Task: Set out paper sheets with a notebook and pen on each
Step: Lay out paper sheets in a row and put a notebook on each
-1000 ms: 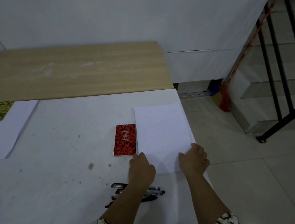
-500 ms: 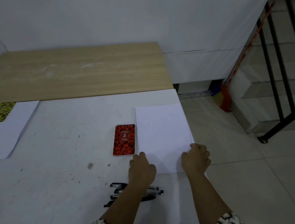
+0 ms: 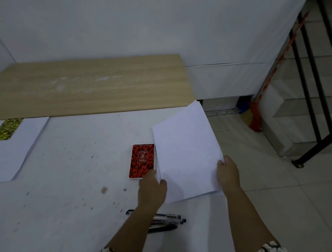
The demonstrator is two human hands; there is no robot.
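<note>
I see both hands, left hand (image 3: 152,190) and right hand (image 3: 228,173), gripping the paper stack (image 3: 186,155) over my white table (image 3: 67,177), wooden board (image 3: 88,86) behind

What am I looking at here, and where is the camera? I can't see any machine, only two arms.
There is no machine: a person works with bare hands, and one camera worn on the head looks forward and down at them. The arms at the bottom of the picture are that person's own. The right hand grips the edge of a stack of white paper, tilted up off the white table. The left hand grips the stack's near left corner, beside a red notebook. A few pens lie nearer the person, partly hidden by the left arm. Far left, a yellow-green notebook lies on a single sheet. Behind is a wooden board.
</note>
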